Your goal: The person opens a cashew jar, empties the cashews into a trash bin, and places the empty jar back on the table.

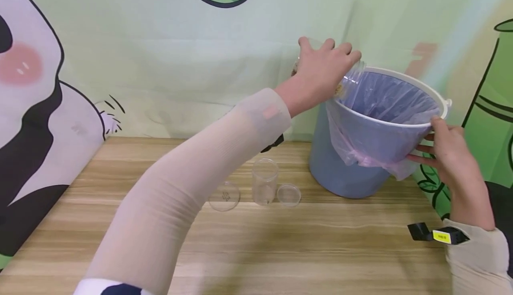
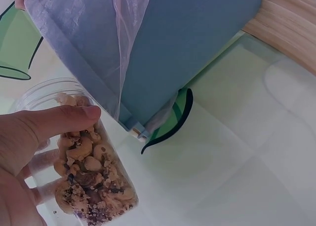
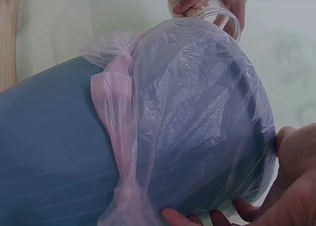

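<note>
My left hand [image 1: 320, 74] grips a clear jar [image 2: 94, 171] of nuts and seeds, tilted with its open mouth at the rim of a blue bucket [image 1: 348, 179]. In the left wrist view the nuts lie along the jar from its base toward the mouth. A thin translucent bag [image 3: 197, 107] lines the bucket and is bunched in a pinkish knot outside. My right hand [image 1: 454, 161] holds the bucket's rim on the right, thumb on top and fingers beneath; the bucket leans.
On the wooden table [image 1: 320, 250], left of the bucket, stands a clear empty container [image 1: 264, 183] with a round clear lid [image 1: 289, 195] beside it. A larger clear lid [image 1: 224, 196] lies left of it, partly by my sleeve. A printed cloth [image 1: 160, 63] hangs behind.
</note>
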Available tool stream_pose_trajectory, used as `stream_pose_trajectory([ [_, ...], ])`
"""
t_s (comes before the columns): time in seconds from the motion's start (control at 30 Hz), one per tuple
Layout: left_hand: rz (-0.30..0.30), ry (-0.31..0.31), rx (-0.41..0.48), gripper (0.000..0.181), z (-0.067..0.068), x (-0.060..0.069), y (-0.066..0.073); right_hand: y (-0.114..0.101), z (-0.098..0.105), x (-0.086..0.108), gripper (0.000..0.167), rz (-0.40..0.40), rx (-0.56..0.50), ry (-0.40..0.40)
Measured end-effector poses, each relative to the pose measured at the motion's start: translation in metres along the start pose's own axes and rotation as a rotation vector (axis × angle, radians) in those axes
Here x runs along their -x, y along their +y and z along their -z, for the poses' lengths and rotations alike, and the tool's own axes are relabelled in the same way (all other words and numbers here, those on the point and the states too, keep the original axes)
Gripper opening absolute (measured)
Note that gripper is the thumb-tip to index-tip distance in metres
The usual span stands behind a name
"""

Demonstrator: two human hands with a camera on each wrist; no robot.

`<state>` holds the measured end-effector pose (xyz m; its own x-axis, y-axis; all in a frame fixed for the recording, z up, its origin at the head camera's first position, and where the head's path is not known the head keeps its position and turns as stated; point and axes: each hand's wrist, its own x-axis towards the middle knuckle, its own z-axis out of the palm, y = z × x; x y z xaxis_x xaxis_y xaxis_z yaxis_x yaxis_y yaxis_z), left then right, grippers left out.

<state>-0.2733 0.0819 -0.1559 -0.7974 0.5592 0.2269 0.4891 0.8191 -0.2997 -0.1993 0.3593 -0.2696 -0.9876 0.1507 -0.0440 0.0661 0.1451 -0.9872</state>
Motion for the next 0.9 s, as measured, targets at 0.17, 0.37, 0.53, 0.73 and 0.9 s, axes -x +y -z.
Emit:
stream_pose_trajectory([
  [0.17,-0.01,0.008,-0.003,0.061,0.003,0.0,0.0,-0.002,-0.002,0.001,0.037,-0.003,-0.012,0.001],
  [0.37,-0.017,0.0,-0.03,0.061,0.004,-0.001,0.003,-0.003,-0.001,0.002,0.038,-0.015,-0.024,-0.012],
  [0.53,-0.014,-0.008,-0.038,0.062,0.004,-0.002,0.006,-0.002,-0.001,0.0,0.041,-0.008,0.021,0.006],
  [0.73,-0.021,-0.009,-0.034,0.065,0.005,-0.006,0.011,0.0,0.001,-0.001,0.04,0.013,0.041,0.045],
  [0.9,-0.022,0.0,-0.045,0.064,0.004,-0.005,0.011,0.002,0.002,-0.002,0.038,0.011,0.032,0.038],
])
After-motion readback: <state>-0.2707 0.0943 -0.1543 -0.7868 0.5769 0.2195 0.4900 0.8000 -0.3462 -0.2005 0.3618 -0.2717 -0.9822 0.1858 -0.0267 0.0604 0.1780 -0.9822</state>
